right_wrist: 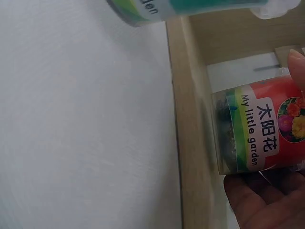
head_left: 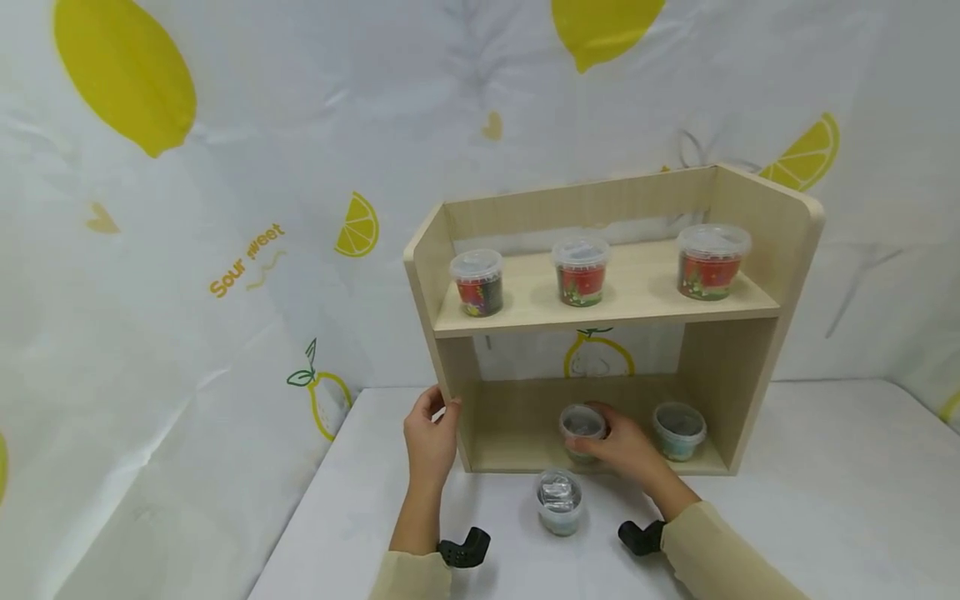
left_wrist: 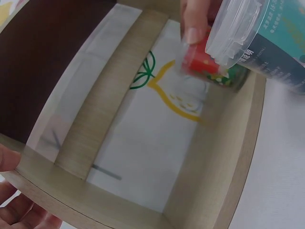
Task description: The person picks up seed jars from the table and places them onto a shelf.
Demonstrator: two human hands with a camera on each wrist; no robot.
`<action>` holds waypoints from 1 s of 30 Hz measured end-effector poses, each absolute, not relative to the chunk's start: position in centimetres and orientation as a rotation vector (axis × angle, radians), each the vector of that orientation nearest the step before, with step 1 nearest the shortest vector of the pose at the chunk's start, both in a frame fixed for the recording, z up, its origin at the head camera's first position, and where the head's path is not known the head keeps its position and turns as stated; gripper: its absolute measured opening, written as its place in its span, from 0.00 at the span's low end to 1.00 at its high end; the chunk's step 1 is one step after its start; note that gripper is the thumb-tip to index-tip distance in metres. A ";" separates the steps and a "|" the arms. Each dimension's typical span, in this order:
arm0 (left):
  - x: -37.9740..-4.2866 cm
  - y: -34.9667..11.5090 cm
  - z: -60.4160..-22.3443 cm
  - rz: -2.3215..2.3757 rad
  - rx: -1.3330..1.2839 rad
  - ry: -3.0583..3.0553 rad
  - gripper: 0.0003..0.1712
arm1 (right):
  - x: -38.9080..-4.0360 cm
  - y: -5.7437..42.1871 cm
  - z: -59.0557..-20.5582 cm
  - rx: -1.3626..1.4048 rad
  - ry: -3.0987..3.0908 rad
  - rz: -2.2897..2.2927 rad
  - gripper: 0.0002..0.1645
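Observation:
My right hand (head_left: 630, 450) holds a small clear plastic cup (head_left: 582, 423) at the lower shelf of a wooden rack (head_left: 607, 318). Seen from the right wrist, this planting cup (right_wrist: 255, 129) has a red and green label reading "My little garden" with a flower picture, and lies between thumb and fingers. At the rack's left side panel, my left hand (head_left: 431, 437) grips the edge, thumb on one side and fingers on the other. A second cup (head_left: 559, 502) with a teal label stands on the table in front of the rack, touched by neither hand.
Another lidded cup (head_left: 678, 432) stands at the right of the lower shelf. Along the upper shelf are a left cup (head_left: 480, 287), a middle cup (head_left: 581, 275) and a larger right cup (head_left: 711, 265). A white table (head_left: 840, 492) carries the rack before a lemon-print backdrop (head_left: 262, 125).

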State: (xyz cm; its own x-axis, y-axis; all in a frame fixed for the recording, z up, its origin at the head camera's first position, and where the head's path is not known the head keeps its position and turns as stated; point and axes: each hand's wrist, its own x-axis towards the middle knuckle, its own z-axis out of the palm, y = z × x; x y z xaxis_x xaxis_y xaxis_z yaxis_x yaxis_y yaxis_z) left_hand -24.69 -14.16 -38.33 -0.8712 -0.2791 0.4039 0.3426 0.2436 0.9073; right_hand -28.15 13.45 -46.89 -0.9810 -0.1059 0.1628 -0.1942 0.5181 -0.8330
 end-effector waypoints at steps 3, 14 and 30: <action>-24.6 -14.0 -38.3 -1.681 -0.054 -2.033 0.16 | -28.3 13.5 -47.4 0.249 -2.694 1.396 0.48; -24.7 -14.0 -38.3 -1.677 -0.062 -2.003 0.16 | -28.4 13.3 -48.3 0.177 -2.680 1.510 0.51; -24.4 -14.1 -38.1 -1.659 -0.062 -2.037 0.18 | -28.0 13.1 -48.7 0.162 -2.621 1.663 0.54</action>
State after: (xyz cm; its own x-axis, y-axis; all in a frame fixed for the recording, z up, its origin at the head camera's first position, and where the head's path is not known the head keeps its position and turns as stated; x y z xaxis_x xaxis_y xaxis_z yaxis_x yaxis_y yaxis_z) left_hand -24.42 -14.05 -38.14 -0.8698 -0.2764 0.4087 0.3443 0.2533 0.9040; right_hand -27.97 13.15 -48.68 -0.9940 -0.0700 0.0841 -0.1059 0.4224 -0.9002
